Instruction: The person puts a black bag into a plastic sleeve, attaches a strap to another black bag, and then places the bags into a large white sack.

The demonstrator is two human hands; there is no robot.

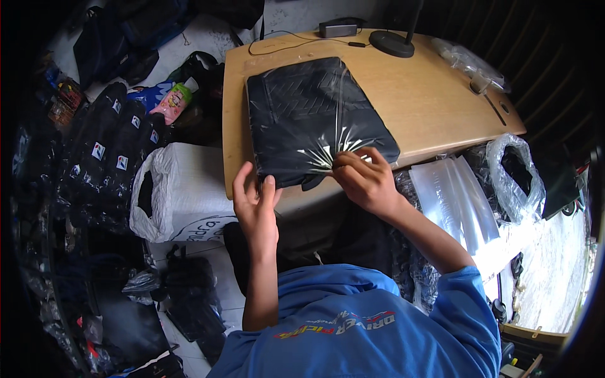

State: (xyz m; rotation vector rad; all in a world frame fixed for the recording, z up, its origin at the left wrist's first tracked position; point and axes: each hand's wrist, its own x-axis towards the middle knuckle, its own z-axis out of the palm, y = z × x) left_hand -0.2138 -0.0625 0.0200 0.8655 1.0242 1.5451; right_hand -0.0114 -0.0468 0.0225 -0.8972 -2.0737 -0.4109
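Observation:
A flat black bag (302, 104) with an embossed pattern lies on the wooden table, covered in shiny clear plastic (318, 153). The plastic is drawn into creases that fan out from the bag's near edge. There my right hand (365, 179) is closed in a pinch on the gathered plastic. My left hand (257, 208) holds the bag's near left corner, its thumb at the front edge and its fingers partly curled along the side. A short black strap or flap (313, 182) hangs from the near edge between my hands.
The wooden table (435, 107) carries a lamp base (391, 43), a black adapter (338, 29) with a cable, and crumpled clear plastic (469, 60). A white sack (189, 183) stands left, beside several wrapped black items (104, 151). Clear plastic sheets (455, 200) lie at right.

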